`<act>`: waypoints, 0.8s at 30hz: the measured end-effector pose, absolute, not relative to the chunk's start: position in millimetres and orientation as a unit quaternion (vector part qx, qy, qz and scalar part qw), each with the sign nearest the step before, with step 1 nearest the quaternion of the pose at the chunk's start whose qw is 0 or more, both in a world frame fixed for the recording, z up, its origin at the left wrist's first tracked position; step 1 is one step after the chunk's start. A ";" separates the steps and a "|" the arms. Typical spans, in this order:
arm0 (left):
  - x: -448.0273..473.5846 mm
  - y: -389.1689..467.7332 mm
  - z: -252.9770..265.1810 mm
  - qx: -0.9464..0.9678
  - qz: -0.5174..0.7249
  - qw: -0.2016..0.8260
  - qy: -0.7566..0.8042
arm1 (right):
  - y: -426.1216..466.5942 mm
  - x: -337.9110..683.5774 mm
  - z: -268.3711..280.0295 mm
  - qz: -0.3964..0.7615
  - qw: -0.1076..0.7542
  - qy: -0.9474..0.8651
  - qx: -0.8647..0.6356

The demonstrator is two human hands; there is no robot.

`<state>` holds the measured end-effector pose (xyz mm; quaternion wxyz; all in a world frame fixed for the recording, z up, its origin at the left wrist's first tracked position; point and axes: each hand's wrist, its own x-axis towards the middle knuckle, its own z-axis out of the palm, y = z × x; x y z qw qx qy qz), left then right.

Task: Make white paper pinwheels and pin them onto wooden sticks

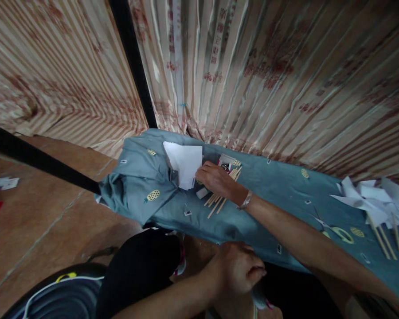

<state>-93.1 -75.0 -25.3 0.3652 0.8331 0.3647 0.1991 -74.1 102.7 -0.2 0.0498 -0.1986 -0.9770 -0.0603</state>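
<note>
My right hand reaches across the blue-green cloth, its fingers pinched at the right edge of some white paper. Under and beside that hand lie several thin wooden sticks. A small white roll-shaped piece rests just below its fingers. Behind the wrist sits a small open box with dark contents too small to name. Low over my lap, my left hand is closed with its fingers curled. Whatever it may hold is hidden.
White paper pinwheels on sticks lie at the right end of the cloth-covered surface. Scissors with yellow-green handles lie nearer. A striped curtain hangs behind. Dark poles stand at the left, near a round black object.
</note>
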 end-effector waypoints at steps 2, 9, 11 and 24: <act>-93.5 -72.8 -26.5 0.833 0.200 0.358 0.372 | 101.5 -58.6 8.2 -0.061 0.079 -0.971 -0.218; -96.1 -73.0 -24.0 0.815 0.290 0.330 0.379 | 44.2 65.6 21.8 0.014 0.262 -0.897 -0.357; -95.7 -74.5 -20.9 0.819 0.333 0.284 0.370 | 16.9 107.5 12.2 0.047 0.278 -0.862 -0.420; -64.2 -37.5 -40.5 0.901 0.219 0.079 0.367 | -53.2 244.0 -50.0 0.117 0.265 -0.802 -0.522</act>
